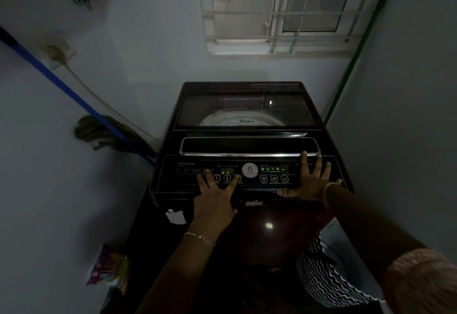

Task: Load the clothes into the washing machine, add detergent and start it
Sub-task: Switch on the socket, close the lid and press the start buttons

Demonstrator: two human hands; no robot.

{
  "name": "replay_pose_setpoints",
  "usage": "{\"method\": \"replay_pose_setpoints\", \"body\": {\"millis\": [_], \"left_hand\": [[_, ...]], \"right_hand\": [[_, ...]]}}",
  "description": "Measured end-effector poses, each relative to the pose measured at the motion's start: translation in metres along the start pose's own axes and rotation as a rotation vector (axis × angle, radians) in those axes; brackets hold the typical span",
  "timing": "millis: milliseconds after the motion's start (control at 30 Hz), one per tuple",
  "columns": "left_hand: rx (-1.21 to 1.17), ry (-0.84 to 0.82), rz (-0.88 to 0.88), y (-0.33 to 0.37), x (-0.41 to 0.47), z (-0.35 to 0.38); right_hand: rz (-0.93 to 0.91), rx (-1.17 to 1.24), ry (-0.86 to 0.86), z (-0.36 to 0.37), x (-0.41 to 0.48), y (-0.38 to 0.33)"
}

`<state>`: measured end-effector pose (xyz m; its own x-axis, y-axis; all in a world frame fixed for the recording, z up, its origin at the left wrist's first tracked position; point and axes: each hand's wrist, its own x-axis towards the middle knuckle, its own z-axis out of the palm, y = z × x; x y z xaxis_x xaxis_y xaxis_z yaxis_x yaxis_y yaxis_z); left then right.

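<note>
Head view had us, we judged, at the start step: the washer [247, 227] stood with lid [247, 108] shut and panel [188, 172] lit, our left hand [215, 190] and right hand [309, 182] lay open, fingers spread, on that panel, and next we needed one fingertip on the start button, which we could not pick out.

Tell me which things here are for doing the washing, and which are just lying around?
For the washing: washing machine, its closed lid, the lit control panel, left hand and right hand resting on it.

Just lying around: mop, green pole, wall socket, colourful packet on the floor (could be detergent; too dim to tell).
</note>
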<state>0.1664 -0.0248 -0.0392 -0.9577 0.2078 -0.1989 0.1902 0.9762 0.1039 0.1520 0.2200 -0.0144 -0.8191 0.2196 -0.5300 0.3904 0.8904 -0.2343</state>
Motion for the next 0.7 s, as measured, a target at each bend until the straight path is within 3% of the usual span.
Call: {"method": "replay_pose_setpoints", "body": {"millis": [167,333,700], "left_hand": [[0.136,0.131,0.019,0.006,-0.007,0.002],[0.101,0.227,0.025,0.016,-0.012,0.008],[-0.079,0.106,0.120,0.039,-0.011,0.012]], "right_hand": [[0.003,-0.001,0.009,0.001,0.000,0.000],[-0.003,0.007,0.013,0.002,0.003,0.002],[-0.014,0.016,0.002,0.002,0.003,0.003]]}}
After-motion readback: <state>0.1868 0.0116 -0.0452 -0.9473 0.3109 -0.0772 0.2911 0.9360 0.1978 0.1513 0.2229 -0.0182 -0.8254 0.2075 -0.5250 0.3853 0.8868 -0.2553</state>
